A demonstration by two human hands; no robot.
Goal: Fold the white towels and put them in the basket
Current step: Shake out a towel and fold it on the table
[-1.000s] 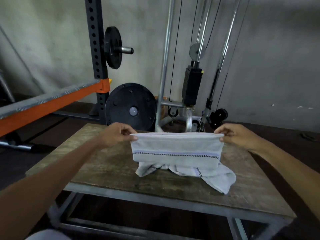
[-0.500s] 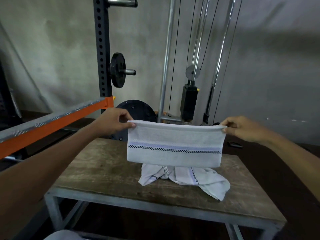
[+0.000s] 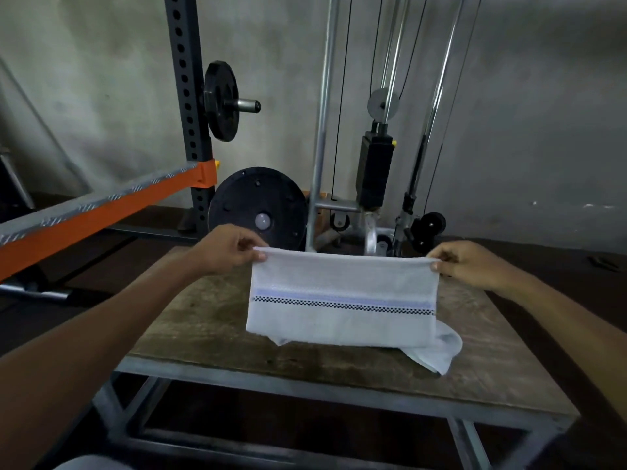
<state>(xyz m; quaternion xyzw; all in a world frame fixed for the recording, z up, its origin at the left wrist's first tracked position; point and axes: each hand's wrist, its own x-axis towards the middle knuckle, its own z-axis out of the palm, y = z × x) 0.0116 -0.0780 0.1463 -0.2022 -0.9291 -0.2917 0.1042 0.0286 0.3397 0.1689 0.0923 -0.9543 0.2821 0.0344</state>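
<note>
A white towel (image 3: 342,296) with a blue band and a black checked stripe hangs folded in front of me above the wooden table (image 3: 210,320). My left hand (image 3: 227,247) pinches its top left corner and my right hand (image 3: 471,262) pinches its top right corner. Its lower edge hangs just over a second, crumpled white towel (image 3: 441,351) lying on the table, mostly hidden behind the held one. No basket is in view.
The table has a metal frame (image 3: 305,388) and stands close in front of me. Behind it are a large black weight plate (image 3: 258,205), a rack upright (image 3: 186,96) with an orange bar (image 3: 101,212), and a cable machine (image 3: 376,171) against the wall.
The held towel came down from its raised position toward the table, and now covers most of the crumpled towel. The camera tilted down slightly. Both hands keep their grip.
</note>
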